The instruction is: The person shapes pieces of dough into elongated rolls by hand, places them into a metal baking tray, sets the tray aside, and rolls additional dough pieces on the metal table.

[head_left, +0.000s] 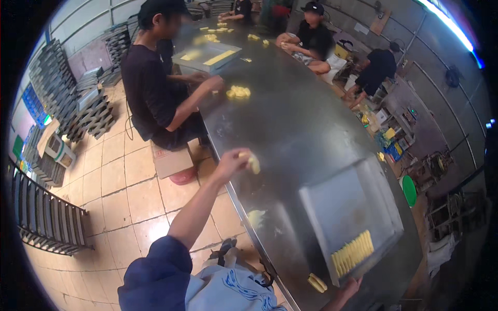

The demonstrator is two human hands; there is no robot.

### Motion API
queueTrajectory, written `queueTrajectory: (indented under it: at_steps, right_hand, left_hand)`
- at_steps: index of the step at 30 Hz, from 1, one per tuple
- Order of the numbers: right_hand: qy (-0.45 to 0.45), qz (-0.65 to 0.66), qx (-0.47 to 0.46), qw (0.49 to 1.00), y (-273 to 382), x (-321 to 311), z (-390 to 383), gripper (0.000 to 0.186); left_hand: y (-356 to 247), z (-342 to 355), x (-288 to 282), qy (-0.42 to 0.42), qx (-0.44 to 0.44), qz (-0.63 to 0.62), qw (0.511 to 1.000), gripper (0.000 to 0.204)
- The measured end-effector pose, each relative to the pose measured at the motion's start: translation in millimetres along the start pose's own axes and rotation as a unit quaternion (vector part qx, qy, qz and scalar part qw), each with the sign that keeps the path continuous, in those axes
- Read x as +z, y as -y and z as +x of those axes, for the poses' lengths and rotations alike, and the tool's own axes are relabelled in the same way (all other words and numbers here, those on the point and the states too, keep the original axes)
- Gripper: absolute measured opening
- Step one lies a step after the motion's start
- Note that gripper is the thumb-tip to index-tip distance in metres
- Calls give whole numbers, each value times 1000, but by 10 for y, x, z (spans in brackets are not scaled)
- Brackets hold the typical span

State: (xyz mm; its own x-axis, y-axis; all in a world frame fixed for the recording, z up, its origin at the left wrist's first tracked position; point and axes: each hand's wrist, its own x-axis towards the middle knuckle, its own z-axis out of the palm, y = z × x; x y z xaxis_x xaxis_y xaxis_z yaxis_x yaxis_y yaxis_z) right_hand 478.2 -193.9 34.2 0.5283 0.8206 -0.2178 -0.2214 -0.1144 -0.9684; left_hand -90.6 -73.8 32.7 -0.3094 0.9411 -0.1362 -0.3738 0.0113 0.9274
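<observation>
My left hand (234, 165) reaches over the table's left edge, its fingers closed round a soft yellow dough piece (253, 165). At the near right a shallow metal tray (340, 205) lies on the table, with a row of yellow dough sticks (354, 253) side by side at its near end. My right hand (350, 290) is at the tray's near rim, its fingers bent against the edge and partly hidden. Just left of that hand, a couple of dough sticks (317, 283) rest on the metal. A pale dough smear (256, 217) marks the tabletop.
A long metal table (290, 124) runs away from me. A seated co-worker (155, 88) works at its left side, near a dough pile (238, 92) and another tray (207, 56). More people sit or bend farther off. Stacked trays (57, 78) and a dark rack (46, 212) stand left.
</observation>
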Motion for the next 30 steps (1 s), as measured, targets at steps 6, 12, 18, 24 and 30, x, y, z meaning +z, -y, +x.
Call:
queueTrajectory:
  at_steps: [6,12,18,24,30]
  right_hand:
    - [-197,-45,-20,979,-123,-924,309,48]
    - [-250,-59,-64,964,-504,-1662,632,41]
    - [-302,10,-61,951,-587,-1913,874,36]
    - [-348,-182,-49,918,-580,-1935,1066,27]
    - [-272,-267,58,923,-214,-1762,861,31]
  left_hand:
    - [252,1143,-558,-110,-55,-53,991,44]
    - [453,1294,-949,-162,-98,135,973,67]
    - [471,572,-444,-165,83,296,937,56]
    - [1113,-664,1303,123,70,373,917,48]
    - [1724,-1730,2548,465,111,486,732,60]
